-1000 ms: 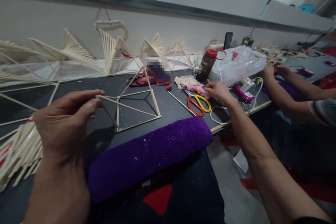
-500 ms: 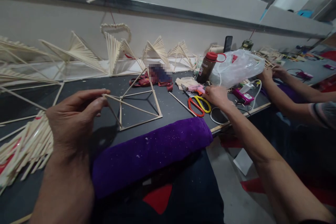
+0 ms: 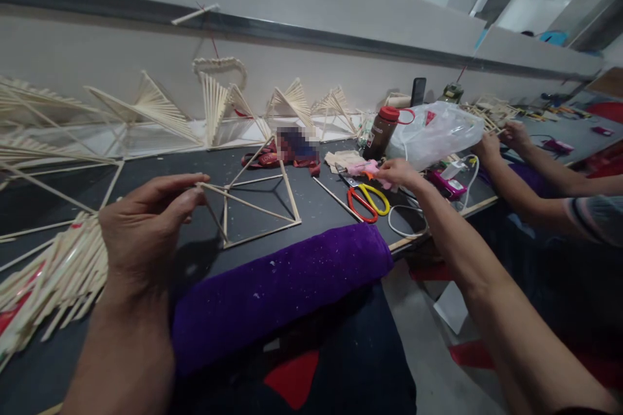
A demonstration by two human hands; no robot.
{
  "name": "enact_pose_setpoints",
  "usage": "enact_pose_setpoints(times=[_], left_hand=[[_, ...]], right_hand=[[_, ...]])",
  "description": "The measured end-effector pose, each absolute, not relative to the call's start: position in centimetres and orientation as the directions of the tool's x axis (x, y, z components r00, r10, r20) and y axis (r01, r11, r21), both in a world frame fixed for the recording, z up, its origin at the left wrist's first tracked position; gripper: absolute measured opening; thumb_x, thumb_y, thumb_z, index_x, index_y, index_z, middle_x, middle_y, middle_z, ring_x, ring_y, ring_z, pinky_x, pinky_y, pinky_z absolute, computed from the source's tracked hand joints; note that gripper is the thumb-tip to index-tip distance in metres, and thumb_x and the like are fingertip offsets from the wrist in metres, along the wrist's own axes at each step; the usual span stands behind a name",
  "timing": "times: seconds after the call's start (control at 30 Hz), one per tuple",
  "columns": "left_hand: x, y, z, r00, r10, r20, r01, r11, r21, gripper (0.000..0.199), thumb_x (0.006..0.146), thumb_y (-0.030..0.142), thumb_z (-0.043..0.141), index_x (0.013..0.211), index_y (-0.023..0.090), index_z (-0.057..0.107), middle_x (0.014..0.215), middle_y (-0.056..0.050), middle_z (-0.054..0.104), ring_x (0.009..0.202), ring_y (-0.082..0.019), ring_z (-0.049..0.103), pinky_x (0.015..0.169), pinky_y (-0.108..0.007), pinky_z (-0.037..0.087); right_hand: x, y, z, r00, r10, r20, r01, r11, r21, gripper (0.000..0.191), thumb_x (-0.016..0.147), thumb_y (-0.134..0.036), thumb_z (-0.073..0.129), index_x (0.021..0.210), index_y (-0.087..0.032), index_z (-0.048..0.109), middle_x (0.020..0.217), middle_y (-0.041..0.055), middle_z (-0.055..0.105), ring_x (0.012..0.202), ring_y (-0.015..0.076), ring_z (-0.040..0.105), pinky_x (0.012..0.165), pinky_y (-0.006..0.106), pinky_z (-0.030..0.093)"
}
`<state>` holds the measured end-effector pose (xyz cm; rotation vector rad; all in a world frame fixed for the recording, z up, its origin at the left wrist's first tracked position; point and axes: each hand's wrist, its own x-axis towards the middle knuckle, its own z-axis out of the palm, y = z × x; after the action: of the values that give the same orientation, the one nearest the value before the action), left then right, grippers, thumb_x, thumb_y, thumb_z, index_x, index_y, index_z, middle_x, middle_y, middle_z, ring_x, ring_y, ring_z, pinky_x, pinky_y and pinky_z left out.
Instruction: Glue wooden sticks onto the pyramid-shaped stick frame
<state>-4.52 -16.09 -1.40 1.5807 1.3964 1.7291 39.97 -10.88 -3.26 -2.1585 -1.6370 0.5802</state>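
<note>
My left hand (image 3: 153, 227) pinches the corner of a thin wooden stick frame (image 3: 260, 230), where two sticks meet at the fingertips. The frame's square base rests on the dark table, with sticks rising from it. My right hand (image 3: 399, 172) reaches across to the right, fingers closed beside a pink cloth-like thing (image 3: 363, 167) with an orange part; what it grips is mostly hidden. Just below it lie scissors (image 3: 372, 203) with one red-orange and one yellow handle. A single loose stick (image 3: 335, 198) lies between the frame and the scissors.
A rolled purple towel (image 3: 287, 292) lies along the near table edge. Loose sticks (image 3: 63, 272) pile at left; finished twisted stick models (image 3: 160, 113) line the wall. A red-capped bottle (image 3: 382, 133), plastic bag (image 3: 433, 133) and pink power strip (image 3: 445, 186) stand right. Another person's hands (image 3: 491, 146) work beyond.
The view has shifted slightly, so most things sit a little lower. My left hand still holds the frame's corner; my right hand stays by the pink thing, turned slightly.
</note>
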Motion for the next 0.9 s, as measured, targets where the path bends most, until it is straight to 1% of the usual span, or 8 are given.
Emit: enact_pose_setpoints(times=[0.13, 0.23, 0.33, 0.4, 0.5, 0.67, 0.77, 0.9], left_hand=[[-4.6, -15.9, -1.5, -0.267, 0.805, 0.53, 0.304, -0.451, 0.839, 0.024, 0.07, 0.018, 0.076, 0.093, 0.021, 0.08, 0.08, -0.001, 0.076, 0.057, -0.008, 0.057, 0.048, -0.018, 0.041], [-4.7, -15.6, -1.8, -0.285, 0.797, 0.533, 0.287, -0.459, 0.841, 0.022, 0.07, 0.017, 0.076, 0.091, 0.022, 0.08, 0.081, -0.001, 0.077, 0.056, -0.008, 0.057, 0.046, -0.017, 0.041], [-5.0, -15.7, -2.0, -0.273, 0.819, 0.505, 0.252, -0.445, 0.859, 0.02, 0.07, 0.017, 0.075, 0.089, 0.021, 0.08, 0.083, -0.001, 0.077, 0.06, -0.009, 0.06, 0.046, -0.017, 0.041], [-5.1, -15.8, -2.1, -0.217, 0.839, 0.5, 0.231, -0.453, 0.861, 0.02, 0.071, 0.019, 0.075, 0.091, 0.02, 0.08, 0.083, -0.002, 0.077, 0.061, -0.01, 0.062, 0.045, -0.017, 0.041], [-5.3, -16.0, -2.4, -0.196, 0.846, 0.496, 0.235, -0.45, 0.861, 0.02, 0.074, 0.023, 0.073, 0.093, 0.02, 0.079, 0.086, -0.003, 0.076, 0.062, -0.01, 0.061, 0.046, -0.018, 0.042], [-5.3, -16.3, -2.5, -0.206, 0.843, 0.498, 0.289, -0.433, 0.853, 0.019, 0.076, 0.023, 0.073, 0.093, 0.021, 0.079, 0.087, -0.003, 0.075, 0.062, -0.01, 0.06, 0.047, -0.018, 0.041], [-5.3, -16.3, -2.5, -0.201, 0.827, 0.525, 0.318, -0.452, 0.833, 0.019, 0.077, 0.022, 0.073, 0.095, 0.023, 0.079, 0.089, -0.002, 0.075, 0.064, -0.01, 0.061, 0.048, -0.018, 0.042], [-5.3, -16.5, -2.5, -0.209, 0.823, 0.528, 0.354, -0.44, 0.825, 0.019, 0.078, 0.023, 0.072, 0.097, 0.023, 0.078, 0.093, -0.003, 0.075, 0.067, -0.011, 0.062, 0.051, -0.019, 0.044]], right_hand=[[40.8, -11.5, -2.9, 0.31, 0.949, 0.055, 0.655, -0.171, -0.736, 0.028, 0.08, -0.041, 0.06, 0.078, -0.013, 0.065, 0.063, 0.0042, 0.065, 0.054, 0.0114, 0.057, 0.05, 0.021, 0.041], [40.2, -12.1, -1.8, 0.327, 0.934, 0.143, 0.556, -0.067, -0.828, 0.029, 0.082, -0.043, 0.056, 0.083, -0.015, 0.061, 0.075, 0.0057, 0.067, 0.058, 0.0111, 0.058, 0.052, 0.022, 0.043], [37.8, -13.2, -0.4, 0.302, 0.907, 0.294, 0.337, 0.187, -0.923, 0.022, 0.077, -0.037, 0.063, 0.087, -0.018, 0.061, 0.074, 0.0026, 0.064, 0.054, 0.0087, 0.053, 0.051, 0.022, 0.04], [35.3, -14.0, 0.5, 0.267, 0.876, 0.402, 0.098, 0.39, -0.915, 0.019, 0.071, -0.027, 0.069, 0.087, -0.019, 0.061, 0.065, -0.0004, 0.059, 0.051, 0.0081, 0.05, 0.047, 0.021, 0.036], [31.0, -14.6, 1.9, 0.146, 0.899, 0.412, -0.036, 0.421, -0.906, 0.012, 0.073, -0.025, 0.067, 0.081, -0.019, 0.062, 0.061, 0.0014, 0.059, 0.051, 0.0103, 0.052, 0.046, 0.023, 0.037], [24.8, -13.7, 4.8, -0.034, 0.813, 0.581, -0.248, 0.556, -0.793, 0.018, 0.083, -0.032, 0.063, 0.092, -0.017, 0.065, 0.082, 0.0038, 0.069, 0.063, 0.0109, 0.062, 0.053, 0.021, 0.047], [22.4, -12.6, 5.6, -0.092, 0.8, 0.594, -0.348, 0.533, -0.771, 0.03, 0.086, -0.041, 0.061, 0.107, -0.02, 0.064, 0.095, 0.0043, 0.072, 0.072, 0.013, 0.067, 0.055, 0.022, 0.051], [20.9, -11.9, 4.4, -0.172, 0.867, 0.467, -0.268, 0.415, -0.869, 0.034, 0.082, -0.045, 0.066, 0.103, -0.019, 0.062, 0.096, 0.0046, 0.072, 0.067, 0.0122, 0.067, 0.052, 0.021, 0.052]])
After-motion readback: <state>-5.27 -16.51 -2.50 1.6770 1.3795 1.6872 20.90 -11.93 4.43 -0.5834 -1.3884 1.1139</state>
